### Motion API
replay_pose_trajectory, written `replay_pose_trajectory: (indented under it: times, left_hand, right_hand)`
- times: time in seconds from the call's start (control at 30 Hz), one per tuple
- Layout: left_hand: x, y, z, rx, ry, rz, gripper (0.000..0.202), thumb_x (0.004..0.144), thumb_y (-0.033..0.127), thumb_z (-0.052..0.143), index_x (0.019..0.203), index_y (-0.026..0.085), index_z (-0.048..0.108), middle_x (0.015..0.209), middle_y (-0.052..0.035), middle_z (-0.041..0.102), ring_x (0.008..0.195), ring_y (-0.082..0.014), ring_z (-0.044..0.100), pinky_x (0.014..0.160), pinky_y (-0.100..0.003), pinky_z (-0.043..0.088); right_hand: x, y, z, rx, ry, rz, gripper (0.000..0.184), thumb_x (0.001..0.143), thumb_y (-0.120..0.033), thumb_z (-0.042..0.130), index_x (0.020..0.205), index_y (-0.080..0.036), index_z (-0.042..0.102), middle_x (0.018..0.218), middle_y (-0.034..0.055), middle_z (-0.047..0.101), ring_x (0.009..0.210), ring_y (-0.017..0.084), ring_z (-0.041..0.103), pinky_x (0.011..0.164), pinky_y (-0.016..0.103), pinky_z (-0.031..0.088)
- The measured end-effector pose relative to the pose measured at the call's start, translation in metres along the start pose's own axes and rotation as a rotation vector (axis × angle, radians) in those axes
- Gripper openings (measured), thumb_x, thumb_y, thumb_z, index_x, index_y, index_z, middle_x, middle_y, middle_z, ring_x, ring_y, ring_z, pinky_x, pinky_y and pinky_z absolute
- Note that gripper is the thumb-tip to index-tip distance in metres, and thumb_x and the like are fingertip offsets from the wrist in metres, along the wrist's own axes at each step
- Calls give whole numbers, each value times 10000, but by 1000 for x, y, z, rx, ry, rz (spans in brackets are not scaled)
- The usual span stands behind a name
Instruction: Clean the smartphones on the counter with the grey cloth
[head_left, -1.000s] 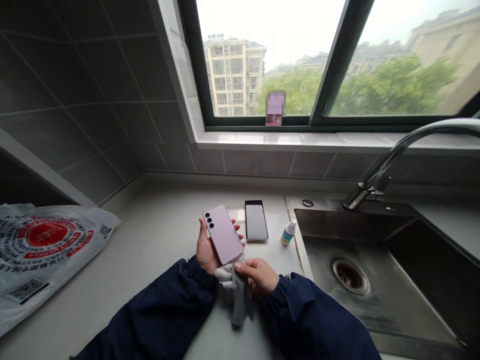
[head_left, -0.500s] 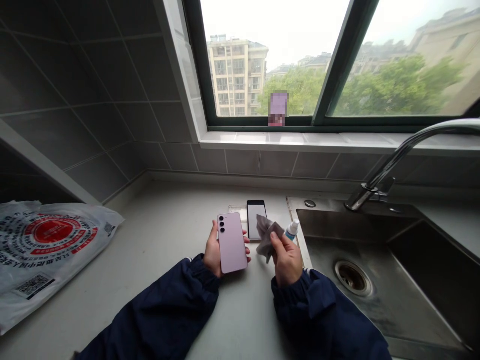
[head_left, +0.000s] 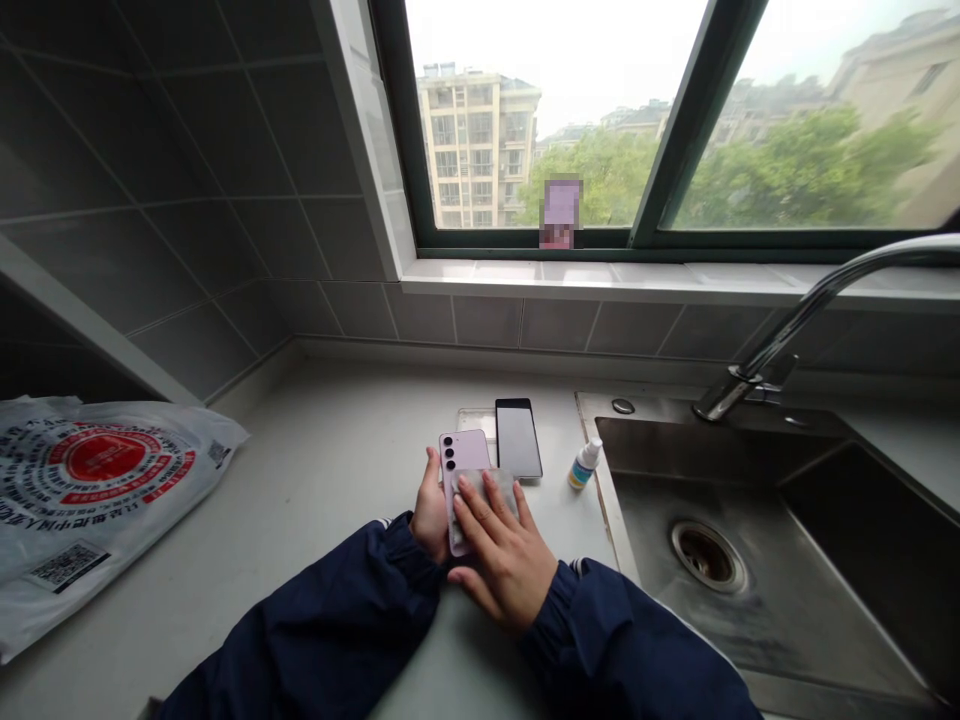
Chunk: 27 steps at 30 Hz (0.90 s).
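Note:
My left hand [head_left: 430,515] is closed around a pale pink smartphone [head_left: 466,447], back side up, its camera lenses at the upper left. A grey cleaning cloth [head_left: 484,484] lies over the lower part of the phone's back. Pressing that cloth down is my right hand [head_left: 502,550], its fingers stretched out and apart. Behind the held phone, a second phone or dark-topped flat panel [head_left: 519,440] lies on the counter, beside a clear phone case [head_left: 477,420]. A small white-capped spray bottle [head_left: 585,464] stands to the right.
A steel sink [head_left: 720,480] with a drain takes up the right side, under a curved chrome faucet [head_left: 780,325]. On the left of the counter [head_left: 330,430] lies a printed plastic bag [head_left: 112,490]. Along the back runs a window sill [head_left: 510,275].
My right hand has moved left and down from beside the bottle, spreading the bunched cloth flat onto the phone's back. The bottle is now fully uncovered. My left hand still holds the phone.

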<state>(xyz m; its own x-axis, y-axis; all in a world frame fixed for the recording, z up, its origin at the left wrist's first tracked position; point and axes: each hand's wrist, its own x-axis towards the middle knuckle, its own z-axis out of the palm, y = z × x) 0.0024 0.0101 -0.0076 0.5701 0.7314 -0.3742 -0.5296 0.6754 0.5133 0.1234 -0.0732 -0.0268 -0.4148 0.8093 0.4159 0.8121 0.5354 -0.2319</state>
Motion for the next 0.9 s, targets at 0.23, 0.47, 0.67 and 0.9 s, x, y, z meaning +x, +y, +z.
replay_pose_trajectory:
  times: [0.23, 0.47, 0.67, 0.9]
  left_hand:
    - [3, 2, -2, 86, 28, 0, 809, 852, 741, 323, 1088, 51, 674, 873, -184, 736, 967, -333, 684, 904, -446, 509]
    - [-1, -5, 5, 13, 24, -69, 563, 910, 567, 449, 1034, 69, 680, 966, -158, 735, 1087, -279, 652, 1028, -365, 444]
    - [1, -15, -3, -26, -20, 7, 397, 929, 428, 492, 1041, 113, 707, 1129, -142, 707, 1347, -236, 446, 1148, -288, 286]
    - [4, -24, -9, 33, -317, -4, 486, 985, 410, 370, 1361, 148, 534, 1391, -91, 554, 1438, -195, 278, 1219, -347, 108]
  right_hand:
    - [-1, -5, -2, 26, -4, -30, 751, 925, -478, 517, 1528, -140, 224, 1579, 108, 219, 1469, 351, 145, 1167, 600, 138]
    - [1, 0, -3, -61, 17, 11, 729, 946, -447, 478, 1530, -110, 203, 1589, 114, 172, 1478, 341, 100, 1182, 568, 22]
    - [2, 2, -2, -90, 82, 63, 761, 951, -447, 459, 1544, -111, 121, 1592, 123, 159, 1478, 345, 96, 1178, 569, -3]
    - [2, 5, -5, -100, 178, 151, 758, 960, -434, 427, 1551, -120, 69, 1592, 140, 159, 1471, 364, 123, 1164, 589, 70]
